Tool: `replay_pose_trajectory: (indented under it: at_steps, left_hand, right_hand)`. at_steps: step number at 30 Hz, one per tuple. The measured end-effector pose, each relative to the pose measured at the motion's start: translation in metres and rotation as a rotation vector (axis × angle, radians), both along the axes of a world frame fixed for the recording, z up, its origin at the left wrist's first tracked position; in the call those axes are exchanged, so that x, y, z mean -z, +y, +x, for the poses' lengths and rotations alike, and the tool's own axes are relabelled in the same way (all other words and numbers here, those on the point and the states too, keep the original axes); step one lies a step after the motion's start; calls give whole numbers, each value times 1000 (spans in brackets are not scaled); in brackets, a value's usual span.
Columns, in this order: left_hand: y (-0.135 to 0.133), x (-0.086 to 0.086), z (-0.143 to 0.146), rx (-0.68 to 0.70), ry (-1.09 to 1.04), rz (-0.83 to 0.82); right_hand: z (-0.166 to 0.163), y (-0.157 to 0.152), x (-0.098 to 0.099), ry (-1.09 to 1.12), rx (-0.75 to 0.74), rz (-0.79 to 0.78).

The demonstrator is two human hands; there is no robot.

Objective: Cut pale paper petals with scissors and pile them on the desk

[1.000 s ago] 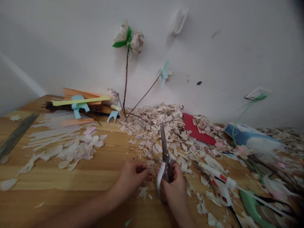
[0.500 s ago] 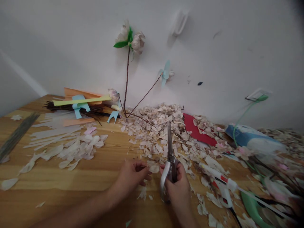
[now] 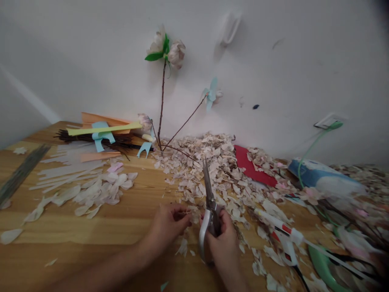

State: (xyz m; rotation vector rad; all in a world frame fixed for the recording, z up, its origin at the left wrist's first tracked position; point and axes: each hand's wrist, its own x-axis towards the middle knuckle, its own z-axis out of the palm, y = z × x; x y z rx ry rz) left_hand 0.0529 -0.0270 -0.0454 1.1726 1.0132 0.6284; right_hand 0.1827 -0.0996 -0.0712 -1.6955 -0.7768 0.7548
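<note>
My right hand is wrapped round the silver handles of a pair of scissors, whose blades point up and away over the pile of petals. My left hand is closed in a pinch just left of the scissors. A pale, dry petal shows at its fingertips, partly blurred against the scraps behind. The tips of both hands are close together above the wooden table. A few petal scraps lie below the left fingers.
A large petal heap lies against the wall, with a red card in it. Flowers on twigs stand behind. Whiter petals and paper strips are at left; a hot glue gun and a green round object at right.
My right hand has shifted slightly left, and the scissors have tilted left with it. The petal between my hands shows less than before. My left hand has barely moved.
</note>
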Motion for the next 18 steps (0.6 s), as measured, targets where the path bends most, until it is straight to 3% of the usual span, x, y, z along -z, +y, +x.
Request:
replay_pose_trajectory:
  at_steps: [9,18]
  left_hand:
    - [3,11,-2,50,3,74]
    - [2,-3,-1,25,-28,-27]
  right_hand:
    - [2,3,-4,-1,28,4]
    - [4,3,-1,25,69,31]
